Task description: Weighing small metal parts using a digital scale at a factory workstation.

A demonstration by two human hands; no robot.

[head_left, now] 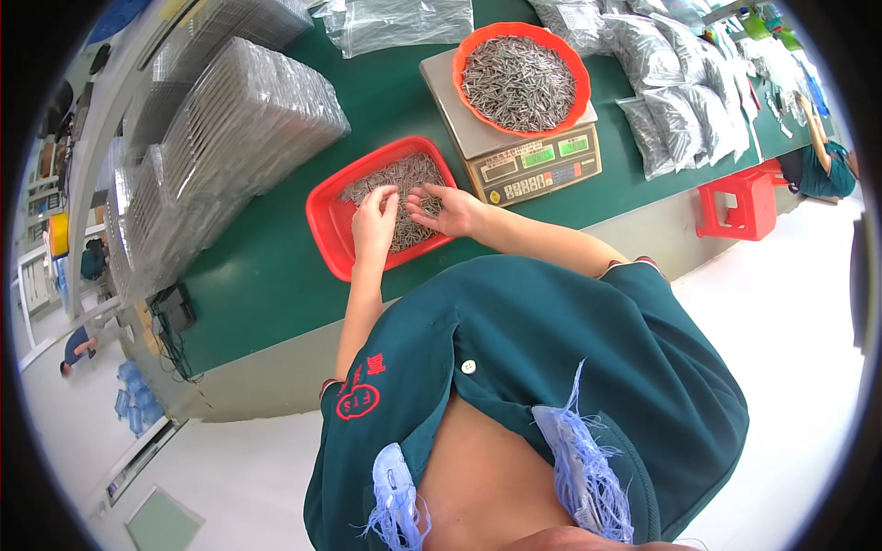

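Note:
A red rectangular plastic basin (323,213) holds a heap of small grey metal pins (404,173). Above its left part is my left hand (374,220), its fingertips pinched together; what is between them, if anything, is too small to see. Beside it my right hand (450,212) is turned palm up over the right side of the basin, fingers spread and slightly curled, with nothing visible in the palm. A little gap separates the two hands. Behind the right hand stands a digital scale (533,170) carrying an orange-red round bowl (581,84) full of similar pins (519,83).
Stacked clear plastic trays (248,119) line the left of the green table (248,303). Flat clear bags (395,26) lie at the back. Filled clear bags (684,119) are piled on the right. Beyond them are a red stool (735,207) and another person (820,170).

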